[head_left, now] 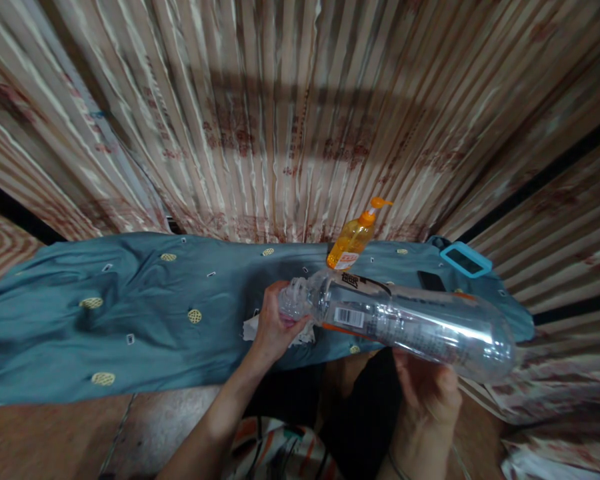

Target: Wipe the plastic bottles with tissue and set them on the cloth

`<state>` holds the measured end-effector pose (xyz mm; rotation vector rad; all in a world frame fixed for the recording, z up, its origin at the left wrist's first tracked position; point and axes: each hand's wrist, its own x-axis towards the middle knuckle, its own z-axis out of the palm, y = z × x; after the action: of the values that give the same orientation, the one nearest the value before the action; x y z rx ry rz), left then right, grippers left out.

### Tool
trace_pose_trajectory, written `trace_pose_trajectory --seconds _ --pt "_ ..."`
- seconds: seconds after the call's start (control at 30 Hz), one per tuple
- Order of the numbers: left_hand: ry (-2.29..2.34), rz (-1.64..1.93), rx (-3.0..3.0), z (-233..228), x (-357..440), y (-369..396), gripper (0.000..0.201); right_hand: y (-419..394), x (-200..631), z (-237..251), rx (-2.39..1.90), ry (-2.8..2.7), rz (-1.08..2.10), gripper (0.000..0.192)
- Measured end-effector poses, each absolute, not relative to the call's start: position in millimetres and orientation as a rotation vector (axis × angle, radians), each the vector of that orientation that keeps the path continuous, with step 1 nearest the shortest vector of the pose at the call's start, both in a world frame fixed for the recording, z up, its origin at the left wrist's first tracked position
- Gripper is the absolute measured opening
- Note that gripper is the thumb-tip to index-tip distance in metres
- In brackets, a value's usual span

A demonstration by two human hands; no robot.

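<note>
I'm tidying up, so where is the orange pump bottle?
In the head view, the orange pump bottle stands right of centre on the blue-green cloth, between the curtain and the large clear bottle.

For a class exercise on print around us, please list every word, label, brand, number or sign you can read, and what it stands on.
No text is clear enough to quote.
Large clear bottle: bold dark characters, blurred; barcode, any digits too small.
Orange pump bottle: label too small.
Curtain: printed characters, too blurred.
Blue-green cloth: marks on small white patches, too small.
</note>
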<state>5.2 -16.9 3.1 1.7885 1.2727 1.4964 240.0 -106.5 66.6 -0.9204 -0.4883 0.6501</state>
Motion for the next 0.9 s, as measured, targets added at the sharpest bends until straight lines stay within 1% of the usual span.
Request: trace_pose_trajectory --seconds 0.13,0.37,0.57,0.7,0.9 --pt "1.27 1.49 1.785 4.0 5.1 -17.3 0.071 -106.6 238.1 70.7 -0.918 -0.456 0.654 0.062" --pt "1.273 1.503 1.8 3.6 5.2 -17.2 0.07 -107.0 236.1 75.3 -0.931 -0.417 0.672 0.065" --pt "1.268 1.506 1.781 2.1 5.6 -17.4 0.07 -107.9 240.7 65.6 -0.908 -0.397 0.651 0.048" --pt "1.27 1.508 1.771 2.9 6.1 -17.4 0.07 -109.1 243.1 61.1 -0.902 -0.414 0.645 0.046" --pt "1.28 1.493 1.78 5.1 5.7 -17.4 0.07 -108.3 243.3 59.8 -0.902 -0.438 0.641 0.051"
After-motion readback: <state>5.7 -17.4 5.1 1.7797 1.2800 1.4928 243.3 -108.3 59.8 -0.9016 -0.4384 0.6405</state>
